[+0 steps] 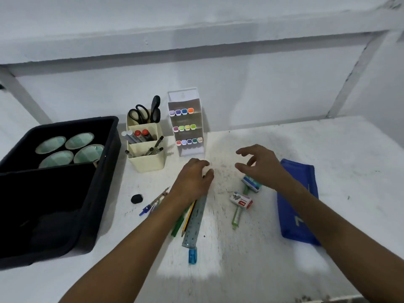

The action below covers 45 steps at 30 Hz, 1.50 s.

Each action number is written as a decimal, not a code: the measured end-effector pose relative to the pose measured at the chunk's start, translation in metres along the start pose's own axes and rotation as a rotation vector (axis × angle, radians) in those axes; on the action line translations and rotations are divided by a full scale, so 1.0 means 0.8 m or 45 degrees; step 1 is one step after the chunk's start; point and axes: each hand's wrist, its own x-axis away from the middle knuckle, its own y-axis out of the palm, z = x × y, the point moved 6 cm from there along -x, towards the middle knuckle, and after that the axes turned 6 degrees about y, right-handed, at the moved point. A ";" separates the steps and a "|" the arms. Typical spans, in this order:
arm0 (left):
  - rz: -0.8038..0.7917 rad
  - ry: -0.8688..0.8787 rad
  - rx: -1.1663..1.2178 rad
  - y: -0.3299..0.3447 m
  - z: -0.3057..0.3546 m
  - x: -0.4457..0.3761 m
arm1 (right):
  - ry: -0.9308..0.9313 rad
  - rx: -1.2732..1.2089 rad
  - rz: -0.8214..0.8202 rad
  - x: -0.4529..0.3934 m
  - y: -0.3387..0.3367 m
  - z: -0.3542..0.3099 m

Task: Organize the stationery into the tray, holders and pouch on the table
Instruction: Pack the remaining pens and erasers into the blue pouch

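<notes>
Head view: left hand (192, 179) loosely curled over the ruler (195, 221) end, holding nothing; right hand (260, 166) spread wide, empty. Suggest pinching the ruler's edge, then lifting it toward the cream holder (150, 162).

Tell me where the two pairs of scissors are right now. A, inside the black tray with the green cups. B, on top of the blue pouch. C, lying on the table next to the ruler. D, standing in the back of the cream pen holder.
D: the black-handled scissors stand handles-up in the rear compartment of the cream pen holder, behind the markers, with neither hand touching them.
</notes>
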 end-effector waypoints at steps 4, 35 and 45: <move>-0.048 0.111 0.030 0.038 0.067 -0.013 | 0.238 0.046 0.111 0.053 -0.046 0.069; -0.168 0.051 -0.571 0.057 0.038 0.020 | 0.683 -0.387 -0.091 0.058 0.008 0.070; 0.141 -0.006 -0.235 -0.009 0.000 0.056 | 0.630 -0.643 -0.327 0.039 0.032 0.034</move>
